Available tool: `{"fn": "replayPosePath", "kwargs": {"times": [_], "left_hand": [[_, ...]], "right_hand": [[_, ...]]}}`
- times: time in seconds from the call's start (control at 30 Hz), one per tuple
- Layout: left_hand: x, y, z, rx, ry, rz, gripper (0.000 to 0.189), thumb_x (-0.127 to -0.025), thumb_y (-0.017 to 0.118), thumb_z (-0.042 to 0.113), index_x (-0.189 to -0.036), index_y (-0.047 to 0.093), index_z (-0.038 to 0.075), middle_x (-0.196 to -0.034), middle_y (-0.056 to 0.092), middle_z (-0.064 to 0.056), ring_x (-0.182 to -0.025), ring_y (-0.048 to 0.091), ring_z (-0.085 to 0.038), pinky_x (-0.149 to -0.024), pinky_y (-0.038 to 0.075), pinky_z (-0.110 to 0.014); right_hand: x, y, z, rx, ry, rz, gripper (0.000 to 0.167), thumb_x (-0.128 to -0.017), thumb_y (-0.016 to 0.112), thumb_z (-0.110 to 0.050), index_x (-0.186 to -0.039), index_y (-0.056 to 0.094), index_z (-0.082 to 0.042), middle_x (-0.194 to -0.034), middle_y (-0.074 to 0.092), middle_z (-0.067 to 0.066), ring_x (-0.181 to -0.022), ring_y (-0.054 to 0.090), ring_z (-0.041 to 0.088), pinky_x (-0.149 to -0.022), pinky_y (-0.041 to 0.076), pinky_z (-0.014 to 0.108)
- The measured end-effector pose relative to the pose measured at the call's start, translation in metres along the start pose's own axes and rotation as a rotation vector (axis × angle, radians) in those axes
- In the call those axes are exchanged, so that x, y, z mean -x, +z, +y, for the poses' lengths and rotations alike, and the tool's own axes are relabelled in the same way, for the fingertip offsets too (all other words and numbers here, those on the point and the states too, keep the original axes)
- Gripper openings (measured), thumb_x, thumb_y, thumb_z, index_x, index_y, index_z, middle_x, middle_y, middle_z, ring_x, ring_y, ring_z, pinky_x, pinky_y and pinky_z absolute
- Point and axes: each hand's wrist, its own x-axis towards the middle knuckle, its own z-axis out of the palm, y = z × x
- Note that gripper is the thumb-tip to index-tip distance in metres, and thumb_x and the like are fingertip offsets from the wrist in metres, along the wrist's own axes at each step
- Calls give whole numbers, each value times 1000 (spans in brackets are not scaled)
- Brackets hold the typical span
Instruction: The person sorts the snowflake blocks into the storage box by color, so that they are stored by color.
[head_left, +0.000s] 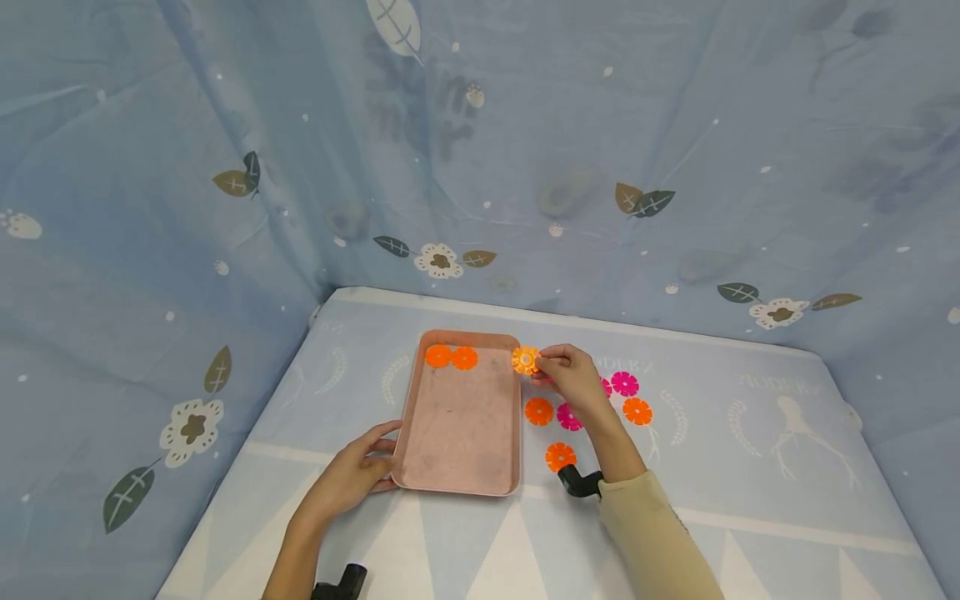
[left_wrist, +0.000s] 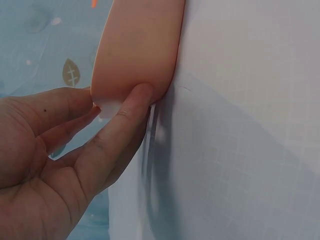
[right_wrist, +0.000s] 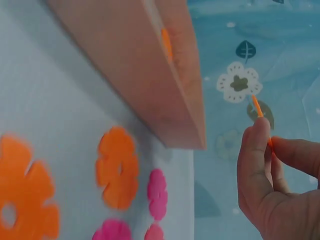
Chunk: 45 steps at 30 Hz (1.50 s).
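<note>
A pink tray (head_left: 457, 450) lies on the table, with two orange flower-shaped discs (head_left: 465, 358) inside near its far end. My left hand (head_left: 352, 471) holds the tray by its near left corner; in the left wrist view, the thumb and fingers (left_wrist: 125, 117) press on the tray wall (left_wrist: 137, 50). My right hand (head_left: 573, 379) pinches an orange notched disc (head_left: 525, 360) between thumb and forefinger, beside the tray's far right rim. In the right wrist view the pinched disc (right_wrist: 257, 106) shows edge-on, above the fingertips.
Right of the tray lie loose orange discs (head_left: 538, 412) and magenta discs (head_left: 625, 383), some partly hidden by the right hand and forearm. Black wrist-camera mounts (head_left: 579, 482) sit by both forearms. Blue patterned curtains (head_left: 525, 167) hang behind and beside the table.
</note>
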Motion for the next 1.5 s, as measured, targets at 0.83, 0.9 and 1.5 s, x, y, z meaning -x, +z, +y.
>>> {"fn": "replayPosePath", "kwargs": {"times": [0.83,0.9,1.5], "left_hand": [[1,3,1,30,15,-34,55,-98,54,-5,-150,42,4,-130,53,-26,-103,65,-35,-78,60,-37],[1,3,2,30,15,-32,55,-98,54,-5,-150,42,5,-130,53,-26,-103,65,-35,-77,61,-36],[2,-1,3,11,6,-17,54,-99,55,-3,-151,43,7,-131,54,-26,-103,66,-34,-77,61,-37]], "right_hand": [[-40,79,18,265,-86,219,17,-94,59,1,-110,58,6,-94,68,21,-67,72,35,-57,61,44],[-40,81,20,300,-95,219,17,-94,57,2,-110,56,6,-94,66,21,-64,71,35,-54,60,43],[-24,61,-17,460,-149,141,27,-98,57,1,-124,55,8,-108,66,25,-68,71,33,-60,61,38]]}}
